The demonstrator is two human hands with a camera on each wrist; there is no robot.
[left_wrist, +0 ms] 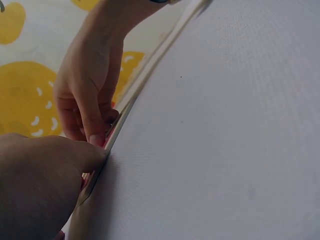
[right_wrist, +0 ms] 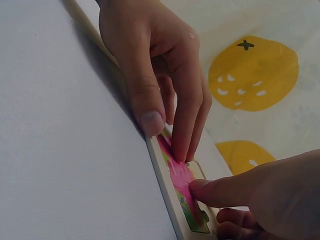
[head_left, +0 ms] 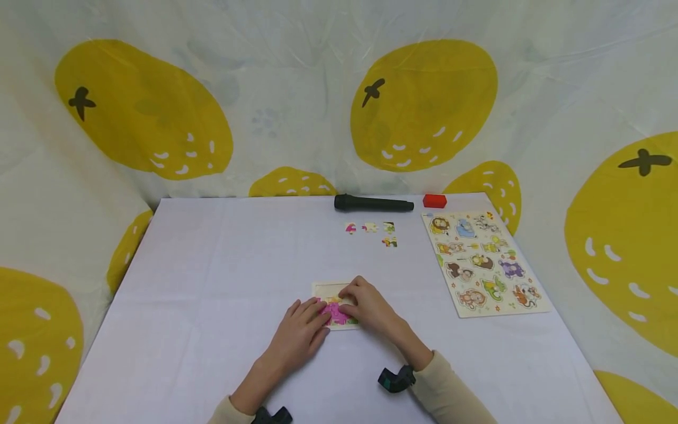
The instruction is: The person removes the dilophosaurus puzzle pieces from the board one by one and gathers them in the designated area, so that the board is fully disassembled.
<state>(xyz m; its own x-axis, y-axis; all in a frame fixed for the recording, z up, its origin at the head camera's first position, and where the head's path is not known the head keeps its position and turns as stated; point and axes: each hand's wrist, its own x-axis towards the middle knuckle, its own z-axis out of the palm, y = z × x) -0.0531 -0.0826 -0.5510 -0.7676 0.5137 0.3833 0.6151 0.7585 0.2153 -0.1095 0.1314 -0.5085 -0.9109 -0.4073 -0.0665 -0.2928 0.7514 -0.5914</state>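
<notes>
A small jigsaw puzzle in a pale frame (head_left: 320,288) lies near the front of the table, its filled part mostly pink (right_wrist: 180,175). My left hand (head_left: 299,333) rests over its left side, fingertips on the pink pieces and thumb against the frame's near edge, as the right wrist view shows. From the right, my right hand (head_left: 371,306) reaches over the puzzle. Its thumb and index finger are curled about a piece at the frame's right part, mostly hidden by the fingers. Several loose puzzle pieces (head_left: 370,227) lie beyond the frame.
A black microphone-shaped object (head_left: 373,204) and a red block (head_left: 435,201) lie along the table's back edge. An animal puzzle board (head_left: 450,294) lies at the right. White cloth (head_left: 212,265) covers the table; a fruit-patterned curtain (head_left: 296,106) hangs behind.
</notes>
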